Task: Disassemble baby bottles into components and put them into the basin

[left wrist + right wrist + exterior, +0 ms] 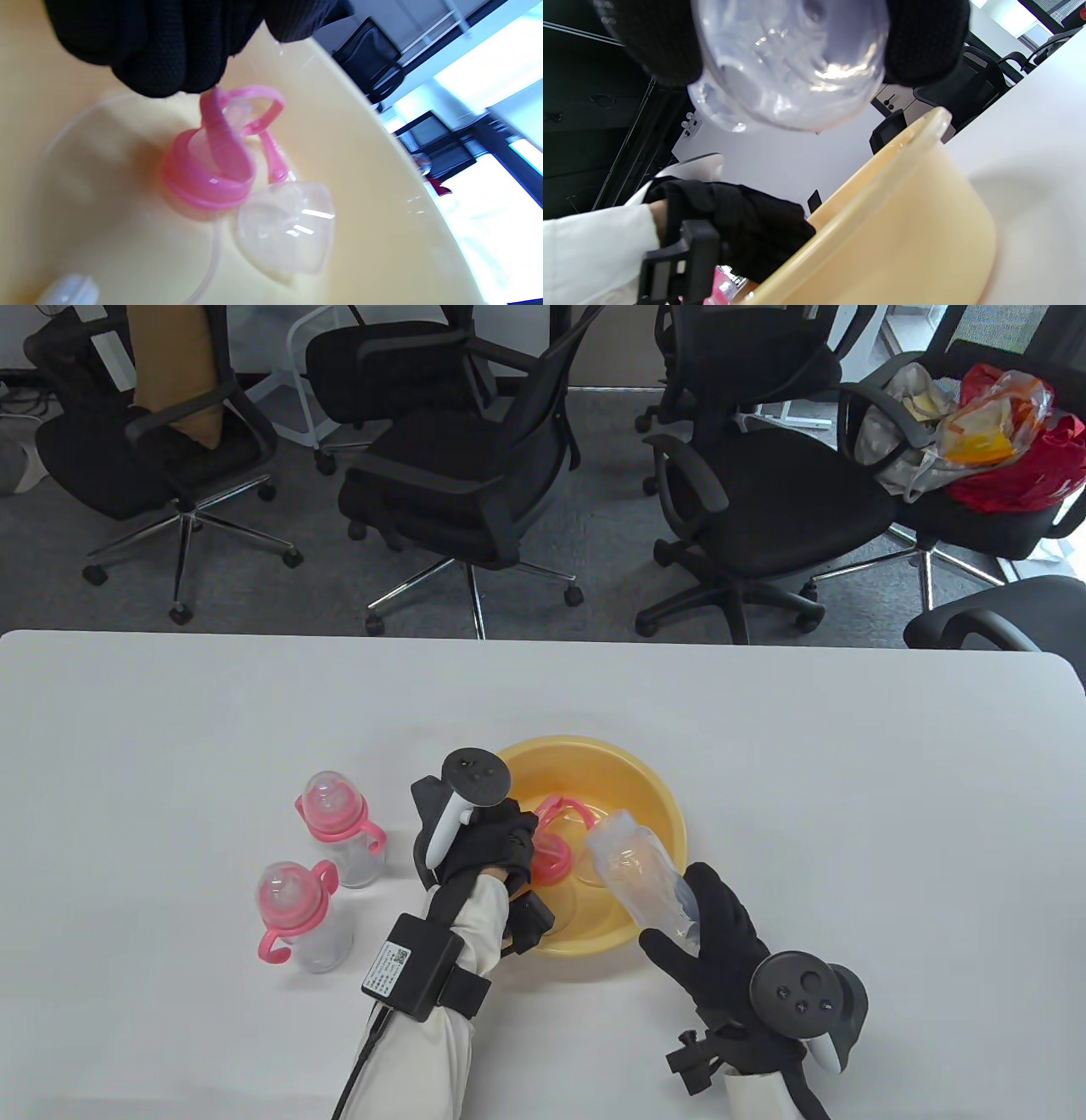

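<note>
Table view shows the white table [764,746] with the yellow basin [653,789] near its centre, and two assembled baby bottles [339,831] left standing at about nine o'clock of the basin, untouched.

A clear bottle body [632,878], already stripped of its top, is held tilted over the basin's five o'clock rim, its open mouth pointed inward toward eleven o'clock. The step is judged to be the dropping of parts. It would be done best if the body were lowered close to the basin floor before release, so that it is not bounced out, and set clear of the parts already lying there.

The right hand [713,937] is curled round the base of the body, thumb on one side and fingers [925,38] on the other.

The left hand [488,836] is lowered inside the basin at nine o'clock. Its fingertips [169,63] are bunched narrowly on a handle loop of the pink collar [208,178]; whether the loop is pinched or merely touched cannot be told.

A clear cap [288,224] lies just beside the collar.
</note>
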The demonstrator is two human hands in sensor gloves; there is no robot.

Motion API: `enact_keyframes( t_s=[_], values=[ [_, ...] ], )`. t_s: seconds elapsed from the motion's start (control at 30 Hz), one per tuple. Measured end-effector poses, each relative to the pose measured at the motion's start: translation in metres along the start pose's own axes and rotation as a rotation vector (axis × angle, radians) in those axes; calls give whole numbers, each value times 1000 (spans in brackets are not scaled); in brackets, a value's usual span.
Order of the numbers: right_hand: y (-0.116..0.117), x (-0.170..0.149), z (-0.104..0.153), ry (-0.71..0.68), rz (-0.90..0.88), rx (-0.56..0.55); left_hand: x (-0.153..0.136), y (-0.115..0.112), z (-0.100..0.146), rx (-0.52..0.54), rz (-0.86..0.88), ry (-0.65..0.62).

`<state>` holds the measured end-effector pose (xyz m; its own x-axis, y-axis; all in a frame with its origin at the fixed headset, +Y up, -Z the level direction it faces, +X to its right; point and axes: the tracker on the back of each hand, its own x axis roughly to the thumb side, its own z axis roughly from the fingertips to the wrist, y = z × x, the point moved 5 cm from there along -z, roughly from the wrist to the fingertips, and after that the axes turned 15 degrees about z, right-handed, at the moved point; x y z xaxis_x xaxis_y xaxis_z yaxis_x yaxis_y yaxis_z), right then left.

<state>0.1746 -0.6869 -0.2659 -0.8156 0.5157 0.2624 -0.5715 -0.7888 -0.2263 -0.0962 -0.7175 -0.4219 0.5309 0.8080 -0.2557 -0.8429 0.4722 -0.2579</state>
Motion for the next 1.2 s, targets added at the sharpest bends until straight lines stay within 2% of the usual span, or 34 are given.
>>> enact_keyframes(
  t_s=[0.23,0.57,0.7,0.9,1.0,1.1,1.2],
  values=[
    [0,0,0,0,0,0,18,25,39,23,152,-258],
    [4,2,-1,8,14,15,13,48,87,112,337,-528],
    [7,5,-5,14,7,27,7,54,100,144,378,-592],
    [12,20,-16,-11,-14,59,6,63,107,149,406,-619],
    [15,33,-30,-23,30,125,6,66,111,137,412,-636],
    [27,43,-47,-25,81,278,4,70,112,131,432,-638],
    [39,50,-60,-23,136,360,2,77,115,143,455,-647]
  ],
)
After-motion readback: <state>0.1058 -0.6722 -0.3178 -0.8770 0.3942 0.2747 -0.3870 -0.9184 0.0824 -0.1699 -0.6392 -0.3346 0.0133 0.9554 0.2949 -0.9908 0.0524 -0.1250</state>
